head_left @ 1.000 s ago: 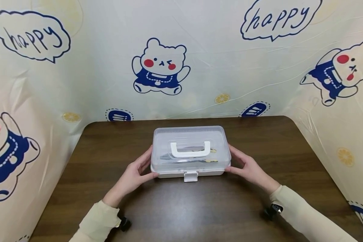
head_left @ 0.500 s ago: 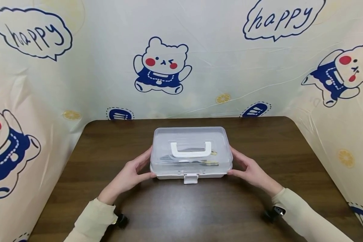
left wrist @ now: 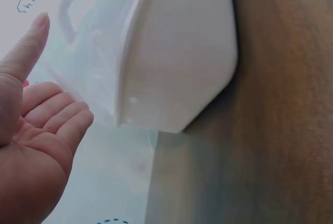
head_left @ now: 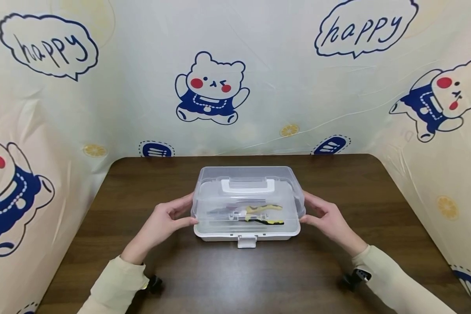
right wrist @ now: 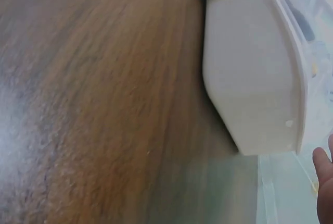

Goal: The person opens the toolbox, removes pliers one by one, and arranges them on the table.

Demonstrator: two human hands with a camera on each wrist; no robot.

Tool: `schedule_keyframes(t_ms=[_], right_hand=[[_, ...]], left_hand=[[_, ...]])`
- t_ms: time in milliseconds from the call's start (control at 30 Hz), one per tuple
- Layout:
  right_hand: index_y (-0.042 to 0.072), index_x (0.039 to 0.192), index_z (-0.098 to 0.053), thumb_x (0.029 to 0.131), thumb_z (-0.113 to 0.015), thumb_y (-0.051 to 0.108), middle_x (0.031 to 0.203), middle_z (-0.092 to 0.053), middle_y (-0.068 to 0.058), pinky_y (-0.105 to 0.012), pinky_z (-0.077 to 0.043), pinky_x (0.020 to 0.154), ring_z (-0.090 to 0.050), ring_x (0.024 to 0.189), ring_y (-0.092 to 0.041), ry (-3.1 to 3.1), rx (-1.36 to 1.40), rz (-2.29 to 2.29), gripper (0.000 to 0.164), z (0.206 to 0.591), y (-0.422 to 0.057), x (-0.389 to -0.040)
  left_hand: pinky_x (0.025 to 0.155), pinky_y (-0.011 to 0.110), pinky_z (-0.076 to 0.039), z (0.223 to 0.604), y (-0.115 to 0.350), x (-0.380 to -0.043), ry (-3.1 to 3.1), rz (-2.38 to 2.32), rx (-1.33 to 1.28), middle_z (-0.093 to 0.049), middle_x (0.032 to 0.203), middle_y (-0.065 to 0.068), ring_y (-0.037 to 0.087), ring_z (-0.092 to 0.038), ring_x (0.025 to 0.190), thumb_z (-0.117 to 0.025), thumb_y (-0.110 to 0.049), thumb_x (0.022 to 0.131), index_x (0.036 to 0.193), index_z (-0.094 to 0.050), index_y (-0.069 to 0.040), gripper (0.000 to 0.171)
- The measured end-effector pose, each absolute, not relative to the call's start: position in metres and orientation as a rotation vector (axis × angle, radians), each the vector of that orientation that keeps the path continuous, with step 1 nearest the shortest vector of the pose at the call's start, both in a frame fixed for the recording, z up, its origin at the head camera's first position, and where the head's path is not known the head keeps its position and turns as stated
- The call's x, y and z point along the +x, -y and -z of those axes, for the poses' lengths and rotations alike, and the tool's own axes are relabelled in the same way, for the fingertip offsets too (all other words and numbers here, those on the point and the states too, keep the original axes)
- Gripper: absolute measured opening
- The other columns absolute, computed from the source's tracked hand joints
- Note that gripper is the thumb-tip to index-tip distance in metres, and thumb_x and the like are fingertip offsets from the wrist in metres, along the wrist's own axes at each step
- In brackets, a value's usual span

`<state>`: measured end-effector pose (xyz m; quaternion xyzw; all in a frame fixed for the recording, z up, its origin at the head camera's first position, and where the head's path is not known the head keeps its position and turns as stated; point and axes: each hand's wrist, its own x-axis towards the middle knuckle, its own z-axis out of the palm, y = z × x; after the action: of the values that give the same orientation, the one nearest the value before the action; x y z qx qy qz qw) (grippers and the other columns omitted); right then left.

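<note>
A white toolbox (head_left: pixel 216 238) with a clear lid (head_left: pixel 247 171) stands on the table. The lid's front edge is raised off the base, and its white handle (head_left: pixel 248 186) leans backward. Through the plastic show pliers (head_left: pixel 264 213) with yellow-and-black handles; other contents are blurred. At the lid's left side my left hand (head_left: pixel 162 224) holds it, thumb by the front corner and fingers along the side. My right hand (head_left: pixel 329 221) grips the opposite side likewise. The white latch (head_left: pixel 247 242) hangs unfastened on the base's front.
The brown wooden table (head_left: pixel 235 279) has rounded far corners. A printed cloth (head_left: pixel 141 87) with bears and lettering rises behind and along both sides. Each wrist carries a dark device, such as the one (head_left: pixel 356 277) under the right sleeve.
The lid's front edge has risen and tilted back, and both hands have moved with it. The base's front rim and the pliers show more plainly.
</note>
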<state>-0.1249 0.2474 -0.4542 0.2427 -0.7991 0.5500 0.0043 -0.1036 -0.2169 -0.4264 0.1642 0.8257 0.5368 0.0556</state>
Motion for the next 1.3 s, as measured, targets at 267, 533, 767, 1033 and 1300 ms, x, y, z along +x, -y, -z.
schedule_keyframes(t_ms=[267, 533, 767, 1033, 1300], right_hand=[[-0.008, 0.137, -0.063, 0.087, -0.081, -0.001, 0.139, -0.063, -0.025, -0.017, -0.052, 0.098, -0.061, 0.118, 0.006, 2.502, 0.550, -1.720, 0.054, 0.441, -0.242, -0.124], [-0.008, 0.130, -0.068, 0.087, -0.081, 0.000, 0.123, -0.072, 0.011, -0.017, -0.058, 0.085, -0.068, 0.106, 0.001, 2.449, 0.481, -1.763, 0.046, 0.430, -0.236, -0.122], [-0.011, 0.128, -0.068, 0.090, -0.079, 0.001, 0.120, -0.074, 0.007, -0.018, -0.058, 0.086, -0.070, 0.104, -0.001, 2.405, 0.434, -1.787, 0.042, 0.423, -0.233, -0.125], [-0.009, 0.126, -0.070, 0.095, -0.075, 0.004, 0.118, -0.071, -0.027, -0.015, -0.057, 0.082, -0.070, 0.094, 0.002, 2.444, 0.337, -1.681, 0.033, 0.413, -0.229, -0.130], [-0.003, 0.119, -0.077, 0.100, -0.072, 0.018, 0.111, -0.076, -0.020, -0.014, -0.055, 0.086, -0.071, 0.095, 0.002, 2.465, 0.257, -1.612, 0.028, 0.400, -0.224, -0.136]], left_hand=[[0.098, 0.041, -0.056, 0.415, 0.214, -0.103, -2.569, -1.614, 0.440, -0.060, 0.144, 0.021, 0.036, -0.064, 0.126, -0.081, -0.014, 0.091, 0.144, -0.059, 0.002, 0.060], [0.091, 0.035, -0.060, 0.405, 0.213, -0.105, -2.642, -1.562, 0.357, -0.067, 0.135, 0.020, 0.034, -0.070, 0.117, -0.082, -0.018, 0.090, 0.140, -0.064, 0.000, 0.055], [0.088, 0.036, -0.062, 0.395, 0.210, -0.110, -2.724, -1.531, 0.346, -0.070, 0.128, 0.023, 0.032, -0.074, 0.106, -0.080, -0.018, 0.092, 0.136, -0.067, 0.002, 0.050], [0.091, 0.048, -0.061, 0.383, 0.206, -0.116, -2.787, -1.458, 0.276, -0.071, 0.128, 0.020, 0.034, -0.073, 0.110, -0.077, -0.028, 0.096, 0.133, -0.070, -0.002, 0.046], [0.093, 0.052, -0.060, 0.374, 0.200, -0.121, -2.822, -1.475, 0.235, -0.075, 0.120, 0.015, 0.031, -0.075, 0.099, -0.068, -0.038, 0.102, 0.127, -0.075, -0.004, 0.043]])
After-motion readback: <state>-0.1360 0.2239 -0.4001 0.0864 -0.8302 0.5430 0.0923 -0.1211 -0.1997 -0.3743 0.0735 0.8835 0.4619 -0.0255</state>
